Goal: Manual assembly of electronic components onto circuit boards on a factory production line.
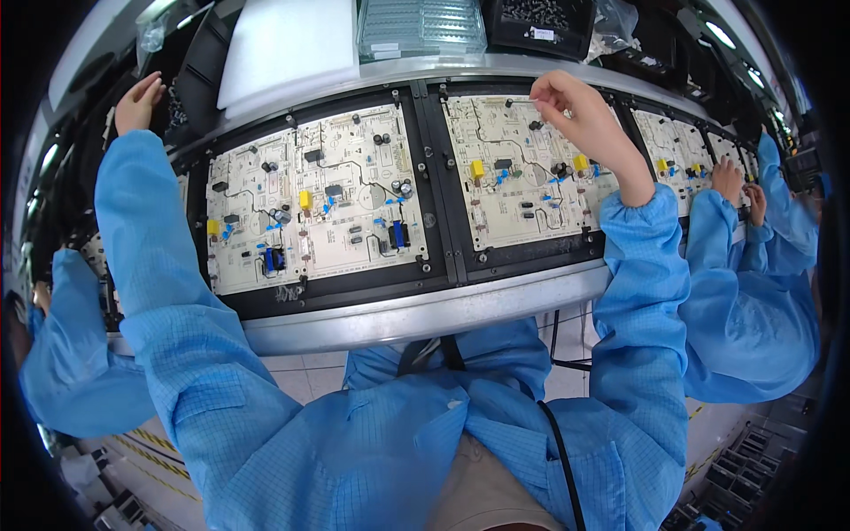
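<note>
My right hand point(574, 113) is over the top of the right-hand circuit board point(496, 228), its fingers curled and drawn together. Anything between those fingertips is too small or hidden to make out. Out at the far left, my left hand point(138, 105) is raised beside a black bin point(197, 75), with its fingers bent close together; what they hold, if anything, cannot be seen. Cream circuit boards point(363, 250) lie in the black frame point(443, 168) before me. They carry yellow blocks point(305, 200), blue-and-black transformers point(398, 234) and black capacitors.
A metal rail point(425, 310) runs along the front edge. Behind the boards are a white foam sheet point(288, 53), a clear greenish tray point(421, 28) and a black bin point(542, 26) of small dark parts. Blue-sleeved co-workers point(753, 301) work at both sides.
</note>
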A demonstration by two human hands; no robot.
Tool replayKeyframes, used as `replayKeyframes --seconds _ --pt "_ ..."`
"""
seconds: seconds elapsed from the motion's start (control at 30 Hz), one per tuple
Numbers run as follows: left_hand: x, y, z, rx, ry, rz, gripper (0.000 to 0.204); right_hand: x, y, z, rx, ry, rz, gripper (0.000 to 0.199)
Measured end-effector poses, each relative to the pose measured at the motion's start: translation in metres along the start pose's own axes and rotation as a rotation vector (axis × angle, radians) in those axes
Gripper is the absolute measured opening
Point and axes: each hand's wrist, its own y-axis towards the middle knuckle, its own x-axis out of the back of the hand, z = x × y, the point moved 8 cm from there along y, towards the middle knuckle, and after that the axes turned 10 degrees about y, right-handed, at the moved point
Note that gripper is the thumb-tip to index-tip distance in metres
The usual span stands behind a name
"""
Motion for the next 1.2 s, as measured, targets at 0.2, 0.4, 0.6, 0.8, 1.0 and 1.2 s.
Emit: replayKeyframes --seconds 0.2,0.4,0.6,0.8,1.0,1.2 --pt "0.013 -0.07 -0.076 -0.099 -0.259 -0.074 0.03 0.016 -0.007 -0.004 0.088 -0.029 -0.072 0.013" --pt "-0.048 -0.187 -0.189 -0.247 -0.312 0.103 0.028 0.023 -0.007 -0.023 0.065 -0.003 -0.061 0.012" --pt "-0.16 -0.299 -0.262 -0.294 -0.449 0.569 0.027 0.036 -0.022 -0.019 0.046 -0.029 -0.092 0.011" --pt "-0.243 -0.373 -0.291 -0.114 -0.64 0.977 0.027 0.05 -0.036 -0.045 -0.038 0.1 -0.162 0.015" --pt "-0.274 -0.392 -0.295 -0.085 -0.587 1.065 0.026 0.057 -0.037 -0.053 0.008 -0.069 -0.197 0.016" --pt "-0.268 -0.394 -0.317 -0.557 -0.089 0.784 0.023 0.085 -0.046 -0.045 0.038 -0.139 -0.356 0.013"
